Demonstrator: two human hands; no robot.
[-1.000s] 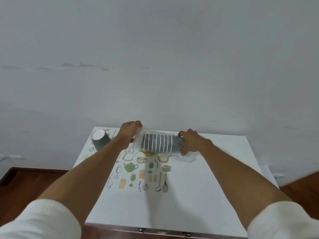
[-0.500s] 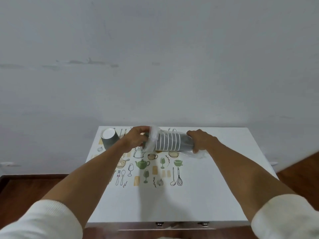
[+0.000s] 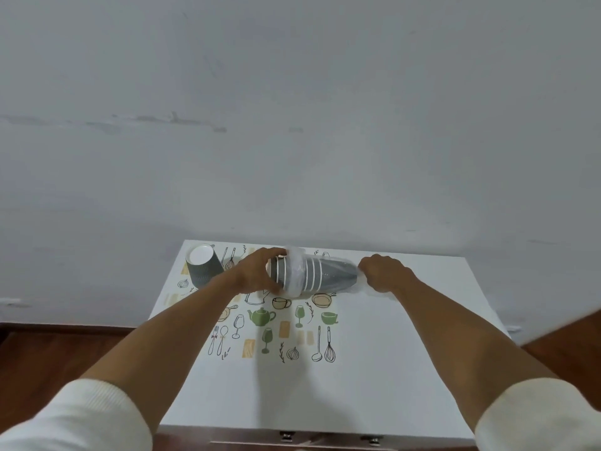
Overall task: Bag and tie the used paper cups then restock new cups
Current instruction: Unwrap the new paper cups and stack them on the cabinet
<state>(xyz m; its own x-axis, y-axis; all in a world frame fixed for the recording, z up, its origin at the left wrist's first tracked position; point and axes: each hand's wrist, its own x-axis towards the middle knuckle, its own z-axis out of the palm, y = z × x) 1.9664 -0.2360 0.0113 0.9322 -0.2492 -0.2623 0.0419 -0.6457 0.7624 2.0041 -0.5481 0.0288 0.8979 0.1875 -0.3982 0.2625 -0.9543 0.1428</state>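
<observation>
- Head view, starting at the far left: one single grey ribbed paper cup stands upside down on the white table with kitchen-utensil prints, well to the outside of my left fingers and touched by neither hand.
- My left hand is next, fingers curled round the wide, rim end of the nested stack of grey paper cups; I count roughly eight white rims, though the plastic blurs them.
- That stack lies on its side just above the table, its long axis running straight from my left fingers to my right ones, narrow base toward the right.
- One thin clear plastic bag is bunched round the stack's middle, just beyond my left fingertips.
- My right hand is clenched on the bag's end, hard against the stack's base.
- I judge the left hand better placed to draw the cups out; the bag's end lies under the right.
</observation>
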